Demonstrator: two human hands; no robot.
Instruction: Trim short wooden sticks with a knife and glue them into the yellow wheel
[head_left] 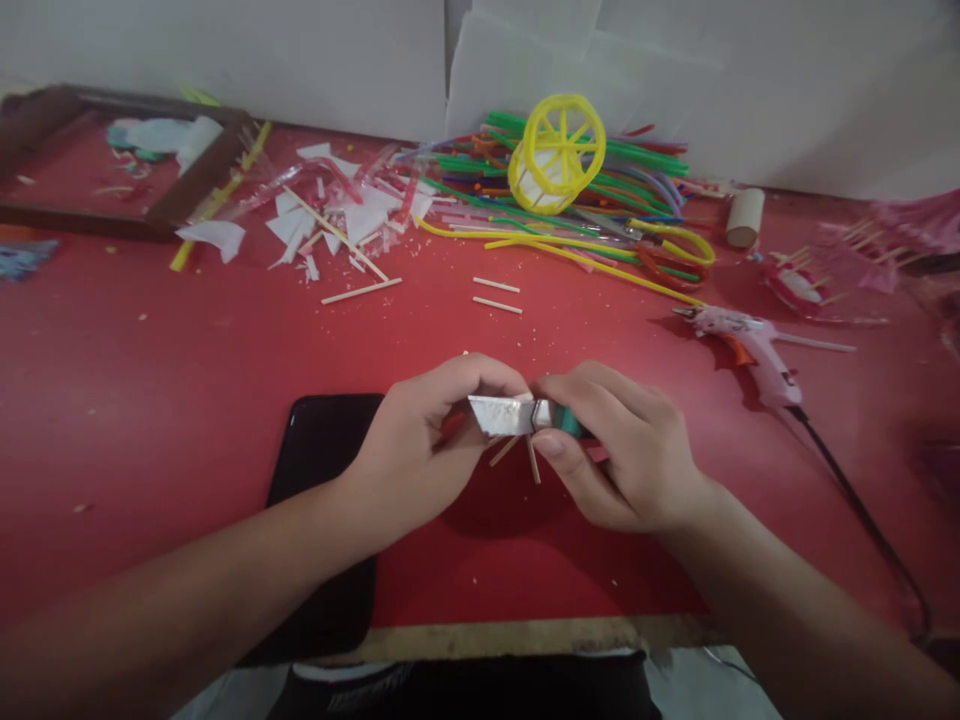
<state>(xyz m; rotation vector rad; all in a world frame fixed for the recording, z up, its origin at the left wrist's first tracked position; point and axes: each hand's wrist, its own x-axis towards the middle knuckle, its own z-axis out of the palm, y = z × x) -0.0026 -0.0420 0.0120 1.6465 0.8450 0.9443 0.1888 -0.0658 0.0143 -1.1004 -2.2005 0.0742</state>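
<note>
My right hand (630, 440) is closed round a utility knife (506, 415) with a broad metal blade and a green handle. The blade points left, across the front of my left hand (420, 435). That hand is curled shut, and thin wooden sticks (533, 460) poke out below the blade from between the two hands. How the sticks are held or joined is mostly hidden by the blade and fingers. Two short wooden sticks (497, 305) lie side by side on the red tabletop (435, 340) beyond my hands.
A black phone-like slab (322, 430) lies under my left forearm. To the right are a pink glue gun (750, 350) and its cord. Along the back sit paper scraps (367, 215), pipe cleaners (465, 165), scissors (667, 240), a yellow wheel-shaped piece (564, 145) and a brown frame (199, 180).
</note>
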